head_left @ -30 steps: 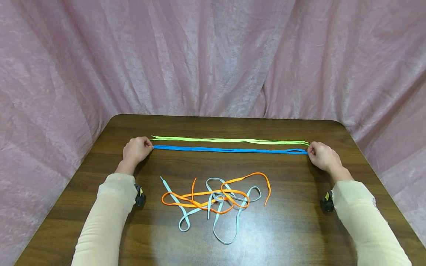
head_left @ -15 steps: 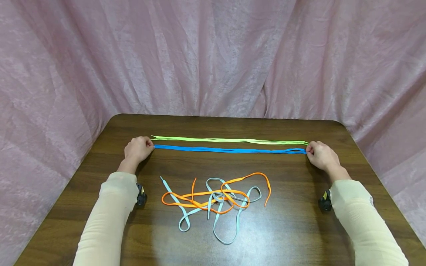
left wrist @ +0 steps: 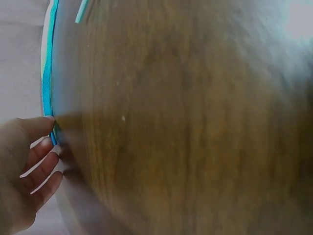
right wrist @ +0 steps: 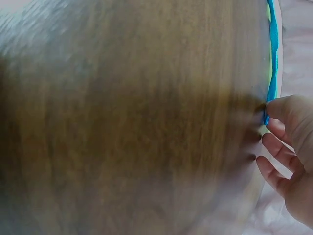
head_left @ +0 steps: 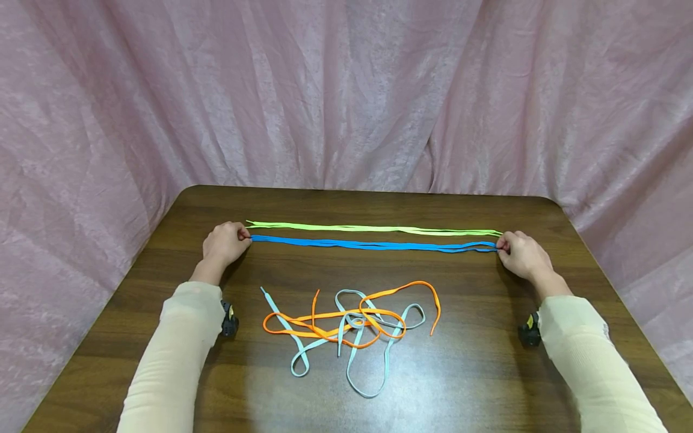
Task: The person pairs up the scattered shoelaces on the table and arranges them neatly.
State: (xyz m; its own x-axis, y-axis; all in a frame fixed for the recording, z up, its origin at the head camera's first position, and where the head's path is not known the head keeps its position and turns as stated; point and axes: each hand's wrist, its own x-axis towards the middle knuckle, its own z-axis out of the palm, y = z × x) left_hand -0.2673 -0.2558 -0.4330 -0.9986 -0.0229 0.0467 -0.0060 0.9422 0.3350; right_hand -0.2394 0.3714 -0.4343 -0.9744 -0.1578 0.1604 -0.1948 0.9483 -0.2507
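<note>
A blue shoelace (head_left: 368, 245), folded into several strands, runs across the table between both hands. My left hand (head_left: 223, 243) pinches its left end between thumb and index finger; in the left wrist view the tip of the blue lace (left wrist: 47, 93) pokes out past the thumb. At the right end, my right hand (head_left: 524, 255) pinches the lace the same way, its other fingers spread apart in the right wrist view. Just behind it lies a yellow-green shoelace (head_left: 373, 228), also in lengthwise strands and nearly parallel, its right end close to the right fingertips.
Nearer the front, an orange shoelace (head_left: 379, 293) and a pale blue shoelace (head_left: 386, 361) lie tangled in loose loops on the brown wooden table (head_left: 460, 373). A pink curtain (head_left: 346, 96) hangs behind the table's back edge.
My right hand has shifted slightly left, and the left hand slightly right. The blue lace has slackened, its strands parting a little near the right end. The other laces stay put.
</note>
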